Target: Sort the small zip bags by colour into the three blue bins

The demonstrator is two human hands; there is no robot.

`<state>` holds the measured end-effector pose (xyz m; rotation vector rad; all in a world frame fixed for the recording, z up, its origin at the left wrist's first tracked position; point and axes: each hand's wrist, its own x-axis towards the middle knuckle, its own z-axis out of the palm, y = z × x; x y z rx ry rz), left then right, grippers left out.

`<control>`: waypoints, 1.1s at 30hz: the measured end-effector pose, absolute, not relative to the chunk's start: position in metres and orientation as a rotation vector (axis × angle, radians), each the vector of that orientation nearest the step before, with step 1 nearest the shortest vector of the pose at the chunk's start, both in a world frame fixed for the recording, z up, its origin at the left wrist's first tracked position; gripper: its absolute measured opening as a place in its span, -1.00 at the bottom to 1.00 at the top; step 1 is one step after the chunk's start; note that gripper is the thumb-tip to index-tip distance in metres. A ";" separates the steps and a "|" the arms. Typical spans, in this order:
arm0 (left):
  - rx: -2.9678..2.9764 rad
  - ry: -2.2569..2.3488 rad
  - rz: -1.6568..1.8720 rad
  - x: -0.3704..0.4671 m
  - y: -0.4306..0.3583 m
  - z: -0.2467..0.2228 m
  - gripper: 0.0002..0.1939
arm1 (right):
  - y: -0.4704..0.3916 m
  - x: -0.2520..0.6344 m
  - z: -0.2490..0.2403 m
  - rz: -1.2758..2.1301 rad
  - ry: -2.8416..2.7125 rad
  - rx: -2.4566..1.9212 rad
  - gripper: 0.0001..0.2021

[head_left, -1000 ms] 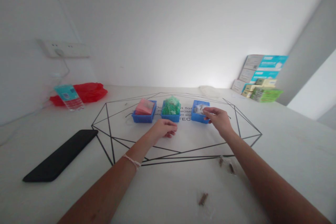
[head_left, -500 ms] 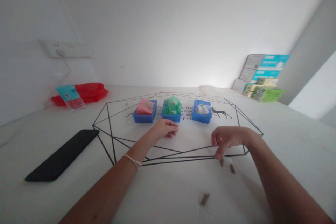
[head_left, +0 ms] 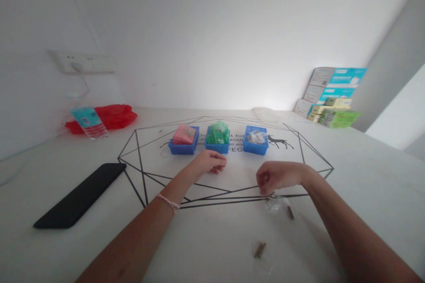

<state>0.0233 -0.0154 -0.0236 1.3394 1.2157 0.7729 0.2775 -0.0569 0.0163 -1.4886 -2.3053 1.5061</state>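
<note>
My right hand (head_left: pixel 276 176) is closed in a pinch at the edge of a small clear plastic bag (head_left: pixel 274 205), low over the table. Beside that bag, in clear wrapping, lies a brown stick-like piece (head_left: pixel 291 212); whether it belongs to the same bag I cannot tell. Closer to me rests another clear bag with brown pieces (head_left: pixel 260 250). My left hand (head_left: pixel 210 162) hovers or rests on the table with loosely bent fingers and holds nothing visible. Just beyond it stands a blue tray (head_left: pixel 217 148) heaped with green bags (head_left: pixel 218 132).
A left blue tray (head_left: pixel 182 149) holds pink bags (head_left: pixel 183 134); a right one (head_left: pixel 255 148) holds clear bags (head_left: pixel 256 137). A black flat slab (head_left: pixel 79 196) lies at left. Behind are a red plastic bag (head_left: pixel 116 116), a water bottle (head_left: pixel 89 122) and stacked boxes (head_left: pixel 335 88).
My right hand has moved left and its fingers have closed on the clear bag, which has shifted slightly left. My left hand has stayed where it was.
</note>
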 end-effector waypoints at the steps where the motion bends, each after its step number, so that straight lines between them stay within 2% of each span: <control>1: 1.349 1.204 0.765 0.023 -0.015 -0.024 -0.73 | -0.055 0.276 0.015 1.494 -2.247 -1.416 -0.90; 9: 1.429 1.048 0.544 0.024 -0.022 -0.016 -0.59 | -0.032 0.251 -0.015 1.412 -1.465 -1.114 -0.74; 18: 1.291 1.047 0.638 0.023 -0.021 -0.019 -0.72 | -0.031 0.244 -0.025 1.497 -1.275 -1.049 -0.66; 22: 1.228 1.097 0.624 0.024 -0.021 -0.016 -0.80 | -0.033 0.242 -0.025 1.498 -1.361 -1.142 -0.77; 33: 1.245 1.134 0.588 0.022 -0.022 -0.017 -0.71 | -0.035 0.237 -0.025 1.514 -1.308 -1.241 -0.93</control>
